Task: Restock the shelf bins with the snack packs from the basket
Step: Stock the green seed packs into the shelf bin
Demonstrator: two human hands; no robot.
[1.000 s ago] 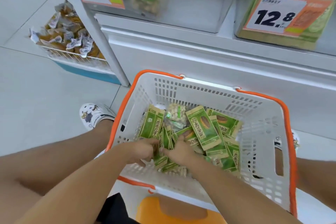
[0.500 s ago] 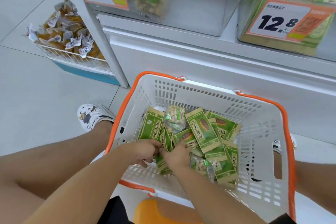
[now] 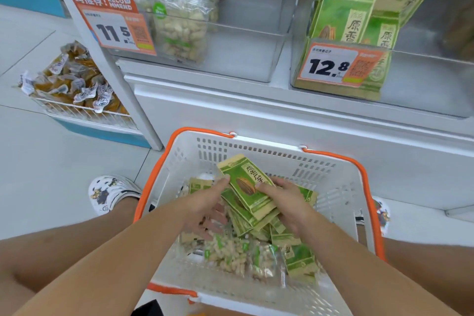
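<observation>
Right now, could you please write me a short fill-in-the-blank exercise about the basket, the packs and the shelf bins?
1. Both hands lift a stack of ____ packs from the basket.
2. The basket's rim and handles are ____.
3. The price tag on the bin of green packs reads ____.
4. The clear packs left in the basket hold ____.

Missing words: green; orange; 12.8; peanuts

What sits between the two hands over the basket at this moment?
In the head view, a stack of green seed packs lies between the left hand and right hand, which hold it above the basket.
</observation>
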